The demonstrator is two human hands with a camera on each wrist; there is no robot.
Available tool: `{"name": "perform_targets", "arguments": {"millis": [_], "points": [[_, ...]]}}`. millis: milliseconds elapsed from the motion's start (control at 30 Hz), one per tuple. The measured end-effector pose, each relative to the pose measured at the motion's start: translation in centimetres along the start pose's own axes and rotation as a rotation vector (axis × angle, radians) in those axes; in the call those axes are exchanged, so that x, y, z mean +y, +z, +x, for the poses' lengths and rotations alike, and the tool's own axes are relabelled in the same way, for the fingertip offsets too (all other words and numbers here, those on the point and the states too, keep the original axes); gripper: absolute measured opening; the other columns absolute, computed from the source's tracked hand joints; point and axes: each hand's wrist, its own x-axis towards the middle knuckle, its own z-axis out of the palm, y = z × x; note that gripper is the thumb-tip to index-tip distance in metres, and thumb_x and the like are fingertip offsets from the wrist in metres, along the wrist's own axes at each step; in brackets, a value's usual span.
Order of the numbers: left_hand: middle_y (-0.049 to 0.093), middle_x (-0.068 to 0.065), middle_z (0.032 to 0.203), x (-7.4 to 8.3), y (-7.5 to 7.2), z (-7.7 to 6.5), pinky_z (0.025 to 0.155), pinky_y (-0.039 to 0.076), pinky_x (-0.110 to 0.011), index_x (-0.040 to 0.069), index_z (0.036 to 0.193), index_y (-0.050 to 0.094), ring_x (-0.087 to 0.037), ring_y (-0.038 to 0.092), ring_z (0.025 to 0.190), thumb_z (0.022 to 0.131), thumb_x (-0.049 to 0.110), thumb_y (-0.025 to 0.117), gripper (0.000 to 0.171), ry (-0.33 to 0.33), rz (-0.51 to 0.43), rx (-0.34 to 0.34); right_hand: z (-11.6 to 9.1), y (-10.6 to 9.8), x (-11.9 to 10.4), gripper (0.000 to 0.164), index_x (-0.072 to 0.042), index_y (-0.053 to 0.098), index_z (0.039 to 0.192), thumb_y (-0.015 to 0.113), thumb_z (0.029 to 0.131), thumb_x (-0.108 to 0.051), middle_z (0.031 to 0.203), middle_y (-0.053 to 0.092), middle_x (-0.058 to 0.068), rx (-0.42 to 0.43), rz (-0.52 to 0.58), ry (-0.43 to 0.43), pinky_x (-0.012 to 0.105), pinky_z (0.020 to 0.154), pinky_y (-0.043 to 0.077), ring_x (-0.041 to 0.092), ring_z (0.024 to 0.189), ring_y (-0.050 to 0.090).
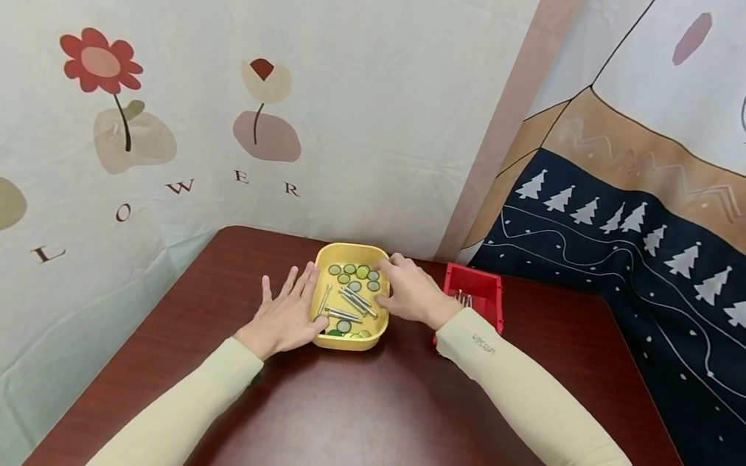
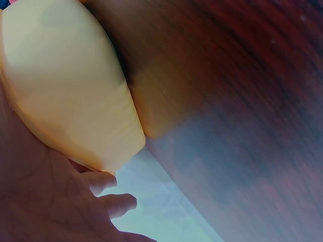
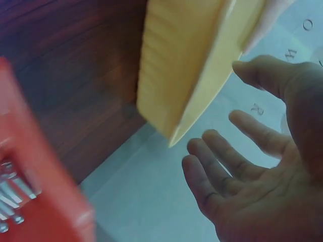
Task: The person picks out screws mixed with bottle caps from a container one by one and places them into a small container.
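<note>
A yellow plastic tray (image 1: 348, 343) stands on the table with long silver bolts (image 1: 355, 302) and several small round discs, green (image 1: 362, 270) and grey (image 1: 355, 286), inside. My left hand (image 1: 284, 315) lies with spread fingers against the tray's left side, its thumb at the near left corner. In the left wrist view, the fingers (image 2: 117, 204) show beside the yellow wall. Over the tray's right rim hovers my right hand (image 1: 411, 290), fingers loosely bent. The right wrist view shows nothing between those fingers (image 3: 222, 156) and the thumb.
Right of the yellow tray, partly behind my right forearm, stands a red bin (image 1: 484, 291) holding silver bolts (image 1: 463, 298). Both sit on a dark reddish-brown table (image 1: 356, 424). Printed cloths (image 1: 370, 114) hang behind the table's far edge and along the right.
</note>
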Motion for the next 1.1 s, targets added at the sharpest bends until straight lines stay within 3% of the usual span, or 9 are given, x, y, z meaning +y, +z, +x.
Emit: {"name": "perform_targets", "arguments": {"millis": [200, 367, 567, 733, 833, 967, 1100], "points": [[0.011, -0.017, 0.198, 0.0, -0.1, 0.0, 0.136, -0.001, -0.092, 0.004, 0.188, 0.009, -0.049, 0.012, 0.184, 0.109, 0.050, 0.060, 0.105, 0.000, 0.000, 0.001, 1.7, 0.4, -2.5, 0.059, -0.011, 0.069, 0.158, 0.088, 0.104, -0.024, 0.156, 0.070, 0.018, -0.102, -0.084, -0.021, 0.052, 0.111, 0.066, 0.033, 0.134, 0.072], [0.010, -0.017, 0.198, 0.0, -0.2, 0.0, 0.136, -0.003, -0.091, 0.004, 0.188, 0.009, -0.049, 0.010, 0.184, 0.109, 0.050, 0.060, 0.104, 0.001, -0.002, 0.001, 3.5, 0.5, -4.2, 0.055, -0.006, 0.070, 0.156, 0.087, 0.105, -0.019, 0.148, 0.077, 0.014, -0.215, -0.157, -0.044, 0.041, 0.109, 0.066, 0.025, 0.130, 0.076], [0.007, -0.016, 0.198, 0.0, -0.2, 0.2, 0.136, -0.005, -0.091, 0.005, 0.188, 0.008, -0.048, 0.007, 0.184, 0.109, 0.051, 0.060, 0.105, 0.001, -0.012, -0.006, 6.1, 0.7, -5.7, 0.032, -0.009, 0.077, 0.139, 0.081, 0.108, -0.013, 0.119, 0.081, 0.007, -0.330, -0.197, 0.053, 0.033, 0.084, 0.066, 0.019, 0.099, 0.076], [0.006, -0.015, 0.198, 0.0, -0.2, 0.2, 0.136, -0.004, -0.091, 0.005, 0.188, 0.008, -0.048, 0.008, 0.184, 0.110, 0.051, 0.060, 0.105, 0.002, -0.005, -0.010, 10.2, 4.5, -3.6, 0.020, -0.020, 0.077, 0.117, 0.085, 0.100, -0.013, 0.103, 0.074, -0.001, -0.371, -0.271, 0.138, 0.035, 0.078, 0.062, 0.014, 0.088, 0.067], [0.006, -0.014, 0.199, 0.0, -0.2, 0.1, 0.136, -0.003, -0.091, 0.005, 0.188, 0.008, -0.048, 0.008, 0.184, 0.110, 0.051, 0.059, 0.104, 0.000, -0.003, -0.006, 12.5, 7.4, -1.9, 0.033, -0.026, 0.075, 0.120, 0.090, 0.094, -0.012, 0.112, 0.075, -0.002, -0.421, -0.314, 0.185, 0.034, 0.080, 0.063, 0.014, 0.093, 0.067], [0.009, -0.015, 0.198, -0.1, 0.0, 0.0, 0.136, -0.001, -0.091, 0.005, 0.188, 0.009, -0.048, 0.009, 0.184, 0.109, 0.051, 0.060, 0.104, -0.001, -0.003, 0.003, 13.4, 9.2, -1.3, 0.041, -0.025, 0.074, 0.125, 0.094, 0.091, -0.013, 0.126, 0.075, 0.003, -0.484, -0.375, 0.224, 0.035, 0.081, 0.066, 0.018, 0.101, 0.069], [0.010, -0.015, 0.198, 0.0, 0.1, 0.1, 0.136, -0.002, -0.091, 0.005, 0.188, 0.010, -0.048, 0.010, 0.184, 0.109, 0.050, 0.060, 0.104, 0.001, -0.006, 0.005, 13.3, 9.7, -1.0, 0.033, -0.024, 0.074, 0.121, 0.092, 0.095, -0.015, 0.125, 0.076, 0.001, -0.490, -0.396, 0.225, 0.033, 0.082, 0.064, 0.017, 0.103, 0.069]]}}
